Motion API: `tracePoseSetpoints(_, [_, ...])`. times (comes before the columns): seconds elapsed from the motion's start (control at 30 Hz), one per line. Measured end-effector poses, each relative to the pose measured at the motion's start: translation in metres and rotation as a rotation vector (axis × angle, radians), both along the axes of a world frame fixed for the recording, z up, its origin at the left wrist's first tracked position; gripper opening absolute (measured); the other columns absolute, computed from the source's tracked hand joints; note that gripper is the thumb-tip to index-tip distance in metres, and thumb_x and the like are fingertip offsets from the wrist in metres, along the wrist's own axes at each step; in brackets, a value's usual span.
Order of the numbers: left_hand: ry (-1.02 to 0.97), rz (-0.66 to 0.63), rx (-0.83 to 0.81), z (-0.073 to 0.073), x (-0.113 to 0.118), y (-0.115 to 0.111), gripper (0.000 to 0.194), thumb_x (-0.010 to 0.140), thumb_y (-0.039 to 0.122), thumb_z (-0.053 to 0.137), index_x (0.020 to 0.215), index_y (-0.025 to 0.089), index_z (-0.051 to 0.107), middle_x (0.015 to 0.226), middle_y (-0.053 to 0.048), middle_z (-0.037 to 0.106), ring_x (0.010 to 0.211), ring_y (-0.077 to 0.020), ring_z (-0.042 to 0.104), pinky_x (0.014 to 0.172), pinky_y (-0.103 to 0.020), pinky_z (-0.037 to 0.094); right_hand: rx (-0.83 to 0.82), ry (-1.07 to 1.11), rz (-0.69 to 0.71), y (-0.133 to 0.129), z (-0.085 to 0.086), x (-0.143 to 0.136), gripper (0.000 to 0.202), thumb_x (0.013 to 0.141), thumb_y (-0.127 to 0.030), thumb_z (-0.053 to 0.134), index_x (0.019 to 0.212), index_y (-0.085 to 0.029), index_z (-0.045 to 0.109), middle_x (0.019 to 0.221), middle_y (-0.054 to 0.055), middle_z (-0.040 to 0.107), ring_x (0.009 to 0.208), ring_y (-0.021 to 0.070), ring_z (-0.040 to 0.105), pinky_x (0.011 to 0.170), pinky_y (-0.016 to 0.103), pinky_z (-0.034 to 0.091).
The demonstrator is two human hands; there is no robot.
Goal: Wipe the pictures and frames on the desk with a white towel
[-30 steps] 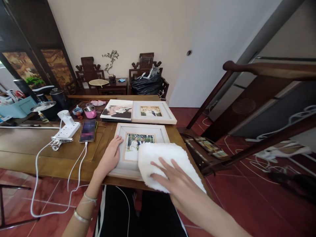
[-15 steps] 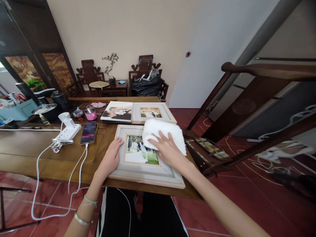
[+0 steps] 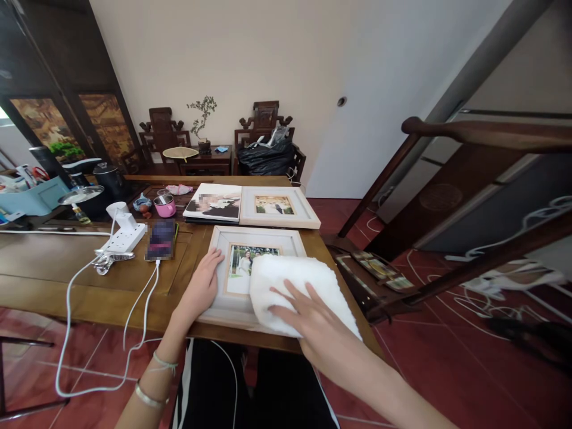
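Note:
A pale picture frame (image 3: 211,313) with a photo of two people in wedding dress lies flat near the table's front edge. At its left rim is my left hand (image 3: 205,280), closed on that side with the fingertips over the edge. My right hand (image 3: 308,319) lies on a folded white fluffy cloth (image 3: 308,274), its fingers spread and pressing from above. The cloth covers the frame's lower right part, including much of the photo, and spreads past its right side onto the table.
Behind lie a second framed photo (image 3: 310,211) and a photo album (image 3: 210,189). To the left are a phone (image 3: 161,240) on a charging cable, a white power strip (image 3: 127,238) and a pink cup (image 3: 165,207). A wooden chair (image 3: 402,256) stands close on the right.
My right hand and the cloth have slid toward me and slightly right, from the frame's upper right to its lower right. The cloth now hides more of the photo. My left hand stays put.

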State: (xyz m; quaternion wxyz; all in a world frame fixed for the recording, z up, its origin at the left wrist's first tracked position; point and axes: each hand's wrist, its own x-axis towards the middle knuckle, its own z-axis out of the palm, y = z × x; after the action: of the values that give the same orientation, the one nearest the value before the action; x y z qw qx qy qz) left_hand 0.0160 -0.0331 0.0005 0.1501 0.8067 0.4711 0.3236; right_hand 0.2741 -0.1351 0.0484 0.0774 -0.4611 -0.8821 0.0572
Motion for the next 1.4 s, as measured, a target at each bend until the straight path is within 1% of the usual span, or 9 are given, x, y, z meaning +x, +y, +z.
tracePoseSetpoints(0.13, [-0.014, 0.000, -0.015, 0.001, -0.001, -0.001, 0.042, 0.089, 0.009, 0.034, 0.127, 0.013, 0.052, 0.140, -0.014, 0.048, 0.138, -0.0210, 0.033, 0.115, -0.046, 0.028, 0.107, 0.005, -0.113, 0.037, -0.010, 0.008, 0.076, 0.059, 0.009, 0.038, 0.128, -0.017, 0.054, 0.144, 0.013, 0.043, 0.139, 0.0325, 0.022, 0.111, 0.060, 0.020])
tracePoseSetpoints(0.37, [-0.052, -0.020, -0.008, -0.001, -0.003, -0.001, 0.046, 0.087, 0.006, 0.036, 0.129, 0.016, 0.052, 0.141, -0.012, 0.047, 0.138, -0.0209, 0.033, 0.115, -0.047, 0.028, 0.206, -0.035, -0.229, 0.091, -0.009, 0.014, 0.071, 0.067, 0.008, 0.036, 0.133, -0.016, 0.048, 0.143, 0.015, 0.044, 0.137, 0.0357, 0.027, 0.106, 0.062, 0.025])
tracePoseSetpoints(0.5, [-0.049, -0.015, 0.003, -0.003, -0.003, 0.001, 0.045, 0.087, 0.006, 0.035, 0.128, 0.014, 0.052, 0.140, -0.014, 0.048, 0.138, -0.0212, 0.034, 0.115, -0.046, 0.028, 0.146, -0.144, -0.166, 0.079, -0.005, 0.004, 0.073, 0.065, 0.009, 0.037, 0.132, -0.018, 0.051, 0.143, 0.014, 0.044, 0.136, 0.0373, 0.028, 0.104, 0.066, 0.023])
tracePoseSetpoints(0.7, [-0.072, -0.001, 0.023, -0.006, 0.000, 0.002, 0.046, 0.085, 0.004, 0.035, 0.125, 0.015, 0.055, 0.138, -0.012, 0.051, 0.137, -0.0208, 0.036, 0.115, -0.046, 0.029, -0.100, -0.127, -0.037, 0.012, 0.018, -0.005, 0.080, 0.061, 0.010, 0.038, 0.132, -0.023, 0.051, 0.143, 0.013, 0.044, 0.138, 0.0353, 0.026, 0.106, 0.063, 0.025])
tracePoseSetpoints(0.8, [-0.062, 0.016, 0.006, -0.005, 0.000, 0.001, 0.046, 0.085, 0.005, 0.035, 0.125, 0.013, 0.055, 0.139, -0.014, 0.050, 0.137, -0.0216, 0.035, 0.115, -0.046, 0.029, -0.126, -0.092, 0.005, -0.004, 0.020, -0.010, 0.083, 0.059, 0.011, 0.036, 0.131, -0.026, 0.051, 0.146, 0.009, 0.042, 0.139, 0.0341, 0.023, 0.108, 0.063, 0.024])
tracePoseSetpoints(0.9, [-0.048, 0.003, -0.007, -0.005, -0.001, 0.001, 0.046, 0.085, 0.005, 0.035, 0.126, 0.011, 0.055, 0.139, -0.015, 0.049, 0.138, -0.0223, 0.034, 0.115, -0.047, 0.028, -0.079, -0.085, -0.008, 0.007, 0.011, -0.013, 0.084, 0.058, 0.012, 0.036, 0.132, -0.025, 0.051, 0.146, 0.009, 0.041, 0.139, 0.0334, 0.022, 0.109, 0.062, 0.022])
tracePoseSetpoints(1.07, [-0.048, -0.012, -0.015, -0.004, -0.002, 0.000, 0.047, 0.085, 0.005, 0.035, 0.128, 0.011, 0.053, 0.141, -0.016, 0.047, 0.139, -0.0224, 0.033, 0.115, -0.047, 0.028, 0.110, -0.035, -0.109, 0.058, -0.006, -0.003, 0.077, 0.060, 0.009, 0.039, 0.131, -0.019, 0.052, 0.146, 0.013, 0.040, 0.140, 0.0300, 0.022, 0.111, 0.059, 0.018])
tracePoseSetpoints(1.2, [-0.060, -0.012, -0.011, -0.004, -0.002, -0.001, 0.047, 0.084, 0.004, 0.036, 0.127, 0.013, 0.054, 0.141, -0.015, 0.047, 0.138, -0.0223, 0.033, 0.115, -0.048, 0.028, 0.195, -0.010, -0.200, 0.091, -0.009, 0.006, 0.076, 0.064, 0.009, 0.037, 0.134, -0.016, 0.048, 0.147, 0.014, 0.039, 0.140, 0.0302, 0.023, 0.111, 0.057, 0.021])
tracePoseSetpoints(1.4, [-0.073, -0.016, 0.013, -0.007, -0.003, 0.002, 0.049, 0.083, 0.003, 0.037, 0.128, 0.015, 0.054, 0.139, -0.014, 0.049, 0.137, -0.0221, 0.035, 0.114, -0.048, 0.029, 0.151, -0.071, -0.202, 0.099, -0.009, -0.002, 0.074, 0.065, 0.010, 0.041, 0.134, -0.016, 0.048, 0.145, 0.017, 0.040, 0.139, 0.0344, 0.023, 0.107, 0.063, 0.019])
